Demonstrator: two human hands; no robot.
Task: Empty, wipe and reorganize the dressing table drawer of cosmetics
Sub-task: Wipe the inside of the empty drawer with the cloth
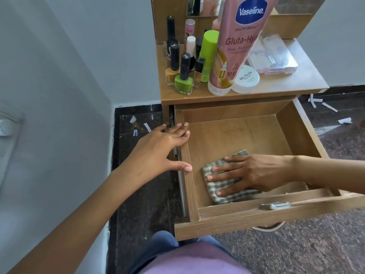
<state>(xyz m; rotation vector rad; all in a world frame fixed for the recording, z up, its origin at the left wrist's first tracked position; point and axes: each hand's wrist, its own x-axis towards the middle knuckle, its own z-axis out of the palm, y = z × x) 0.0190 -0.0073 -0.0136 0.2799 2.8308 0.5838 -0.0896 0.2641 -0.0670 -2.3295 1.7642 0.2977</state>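
The wooden drawer (pixel 233 133) is pulled out, and the only thing in it is a folded green-checked cloth (pixel 219 186) at its front left. My right hand (pixel 245 175) lies flat on that cloth, fingers spread, pressing it onto the drawer floor. My left hand (pixel 164 147) rests on the drawer's left wall, fingers over the rim and thumb against the edge. On the dressing table top (pixel 280 86) stand several nail polish bottles (pixel 183 78), a green tube (pixel 207 56), a tall pink Vaseline lotion bottle (pixel 235 48) and a white nail polish remover tub (pixel 245 80).
A clear plastic box (pixel 272 56) lies at the right of the table top, below the mirror. Dark stone floor with scraps of paper (pixel 316 103) surrounds the table. A grey wall runs along the left. The drawer's metal latch (pixel 276 205) sits on its front panel.
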